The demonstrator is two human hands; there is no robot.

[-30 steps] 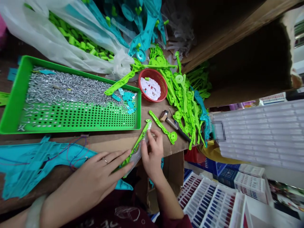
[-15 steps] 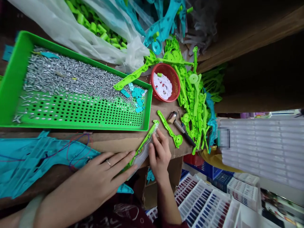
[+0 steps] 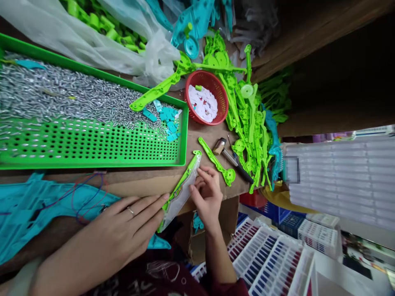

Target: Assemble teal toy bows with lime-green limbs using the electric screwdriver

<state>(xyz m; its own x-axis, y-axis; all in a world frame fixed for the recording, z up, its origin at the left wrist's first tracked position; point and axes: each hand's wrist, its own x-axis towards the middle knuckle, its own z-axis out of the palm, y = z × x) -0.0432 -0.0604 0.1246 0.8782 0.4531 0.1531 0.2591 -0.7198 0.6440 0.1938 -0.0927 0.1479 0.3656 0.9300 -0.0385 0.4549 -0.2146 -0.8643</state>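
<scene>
A long bright-green plastic piece (image 3: 184, 177) lies slantwise at the table edge, with a translucent whitish plastic strip (image 3: 180, 201) along its near side. My left hand (image 3: 123, 230), wearing a ring, has its fingers stretched out flat together, their tips resting on the lower part of the green piece. At the strip's upper right edge, my right hand (image 3: 208, 193) has bent fingers, with thumb and fingertips on the strip. Small details between piece and strip are too fine to make out. Beside it lies a separate green arm-shaped part (image 3: 217, 161) with a round end.
A perforated green tray (image 3: 92, 144) with many small metal screws (image 3: 86, 98) stands at left. Behind are a red basket (image 3: 224, 98) of white pieces and a heap of green parts (image 3: 254, 127). A hammer (image 3: 234, 160) lies right; a turquoise part (image 3: 18, 205) with wires lies left.
The view has shifted, so the tray and basket appear further left. My right-hand fingers are more curled, and more of the translucent strip shows between my hands.
</scene>
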